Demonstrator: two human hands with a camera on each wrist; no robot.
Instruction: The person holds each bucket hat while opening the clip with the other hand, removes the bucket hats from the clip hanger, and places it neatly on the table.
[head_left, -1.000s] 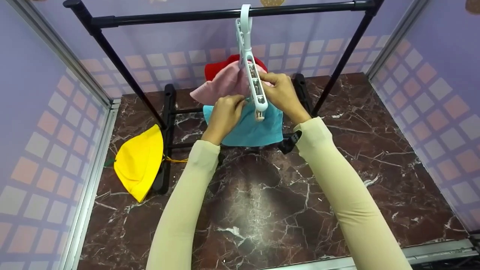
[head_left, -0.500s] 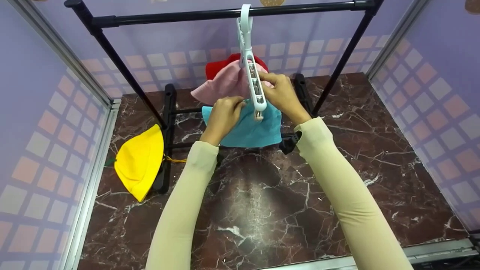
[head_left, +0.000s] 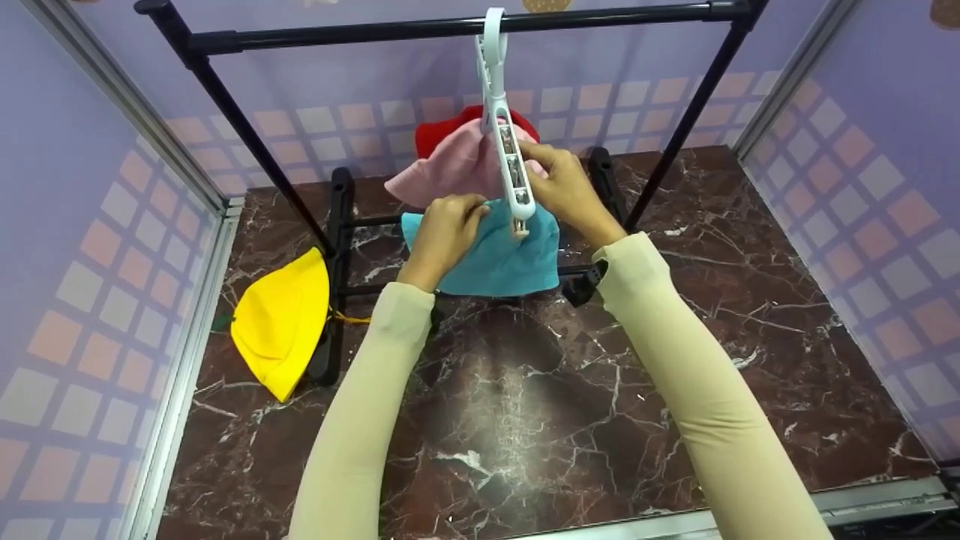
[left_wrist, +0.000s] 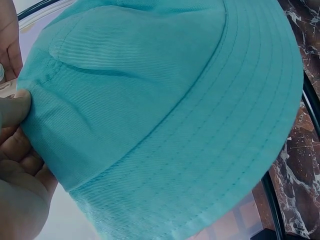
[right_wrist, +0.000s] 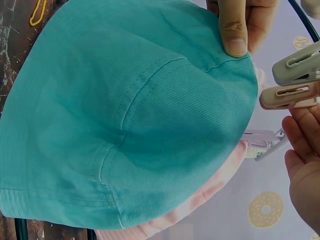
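My left hand (head_left: 446, 232) pinches the top of a turquoise bucket hat (head_left: 495, 259) between thumb and fingers. In the right wrist view the hat's crown sits just short of a beige clip (right_wrist: 287, 97), apart from it. My right hand (head_left: 562, 184) is beside a white multi-clip hanger (head_left: 523, 202), its fingers at that beige clip. A grey-green clip (right_wrist: 297, 65) is next to the beige one. Behind the turquoise hat, a pink hat (head_left: 454, 169) and a red hat (head_left: 435, 135) hang under the hanger.
The hanger hooks over the top bar (head_left: 360, 31) of a black rack. On the left, a yellow bucket hat (head_left: 281, 322) with an orange cord (head_left: 351, 319) lies against the rack's base (head_left: 330, 345). Patterned walls enclose the dark marbled floor (head_left: 525, 420).
The turquoise hat and my left hand have shifted slightly left. My right hand stays at the hanger with little visible movement.
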